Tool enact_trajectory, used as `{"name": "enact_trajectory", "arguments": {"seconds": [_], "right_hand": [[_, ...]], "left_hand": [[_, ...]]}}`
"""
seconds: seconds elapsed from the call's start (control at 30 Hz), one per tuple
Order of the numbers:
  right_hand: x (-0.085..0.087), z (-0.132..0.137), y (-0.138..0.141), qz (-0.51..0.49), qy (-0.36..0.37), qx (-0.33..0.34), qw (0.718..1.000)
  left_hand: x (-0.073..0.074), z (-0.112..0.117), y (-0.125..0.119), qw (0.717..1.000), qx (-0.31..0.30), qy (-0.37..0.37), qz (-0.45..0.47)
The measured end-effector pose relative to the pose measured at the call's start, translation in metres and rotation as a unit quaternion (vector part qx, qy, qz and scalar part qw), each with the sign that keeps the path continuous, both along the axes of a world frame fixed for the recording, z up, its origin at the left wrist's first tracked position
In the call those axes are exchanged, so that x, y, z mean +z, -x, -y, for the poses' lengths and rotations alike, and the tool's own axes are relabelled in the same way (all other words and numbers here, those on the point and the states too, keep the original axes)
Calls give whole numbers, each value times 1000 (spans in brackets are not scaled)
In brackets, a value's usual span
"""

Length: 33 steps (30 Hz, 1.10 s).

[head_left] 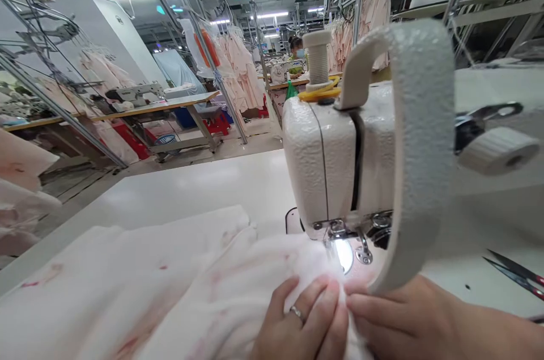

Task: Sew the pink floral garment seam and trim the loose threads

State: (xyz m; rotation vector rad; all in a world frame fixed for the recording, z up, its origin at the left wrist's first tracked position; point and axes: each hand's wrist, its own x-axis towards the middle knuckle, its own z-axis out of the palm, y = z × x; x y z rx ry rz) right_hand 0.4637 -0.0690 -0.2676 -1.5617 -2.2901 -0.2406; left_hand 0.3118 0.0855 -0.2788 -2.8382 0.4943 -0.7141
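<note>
A pale fabric (178, 275) with faint pink markings spreads across the left of the white table and runs up to the needle area of a white sewing machine (301, 161). My left hand (306, 320), with a ring on one finger, presses its bunched fingers on the fabric just in front of the lit presser foot. Beside it, my right hand (408, 314) pinches the fabric's edge, partly hidden behind the machine's curved white guard (425, 150). The needle itself is lost in the glare of the lamp.
Scissors (516, 275) lie at the right edge of the white table (161, 190). A thread spool (318, 59) tops the machine, and a white tape roll (499, 150) sits on its right. Behind are another workbench (157, 108), metal poles, hanging pink garments (240, 68) and a person (296, 48).
</note>
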Motion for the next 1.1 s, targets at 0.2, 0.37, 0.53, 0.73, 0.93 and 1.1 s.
{"name": "enact_trajectory", "arguments": {"seconds": [0.2, 0.37, 0.53, 0.73, 0.93, 1.1], "right_hand": [[11, -4, -10, -79, 20, -55, 995], [8, -8, -17, -49, -31, -93, 994], [9, -9, -16, -51, -68, -110, 990], [14, 9, 2, -103, 12, -67, 992], [12, 16, 11, -80, 72, -79, 991], [15, 15, 12, 6, 93, -80, 992]], "left_hand": [[-18, -3, -20, 992, 23, 87, 85], [-6, -2, -26, 986, 26, 161, 39], [10, 1, -25, 980, 46, 193, -35], [13, 3, -22, 975, 47, 214, -43], [26, 1, -21, 968, 15, 252, 11], [20, -3, -20, 967, 25, 251, -24]]}}
